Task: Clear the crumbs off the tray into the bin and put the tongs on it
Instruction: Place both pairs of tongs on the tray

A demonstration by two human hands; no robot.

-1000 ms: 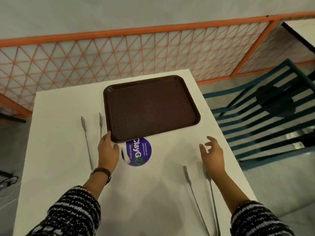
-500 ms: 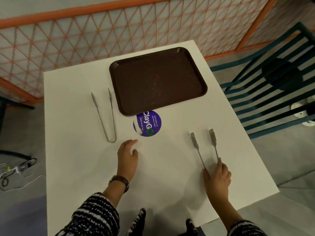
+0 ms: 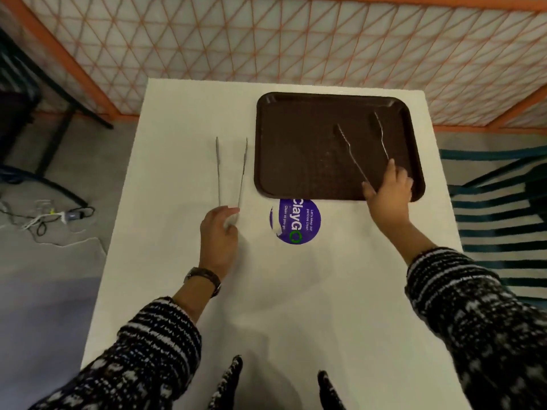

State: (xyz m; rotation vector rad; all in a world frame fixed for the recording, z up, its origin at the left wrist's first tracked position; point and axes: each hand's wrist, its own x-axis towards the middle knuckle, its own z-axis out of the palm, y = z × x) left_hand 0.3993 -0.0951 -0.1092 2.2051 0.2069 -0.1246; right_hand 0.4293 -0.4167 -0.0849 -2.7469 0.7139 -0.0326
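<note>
My left hand (image 3: 219,232) closed on the hinge end of the left tongs (image 3: 231,170), which lay on the white table (image 3: 177,261) beside the brown tray (image 3: 296,161). My right hand (image 3: 387,193) gripped the right tongs (image 3: 362,143) over the tray; best lowered flat, inside the rim.

Self-service eatery: "clean as you go" sticker (image 3: 295,221), brown tray (image 3: 296,143)

Person's got on a chunky knit sweater, black with white flecks and stripes, cuffs pushed up a bit past the wrists on both sleeves (image 3: 485,315). There's a dark-banded wristwatch (image 3: 205,278) on the left wrist. Hands are bare.
</note>
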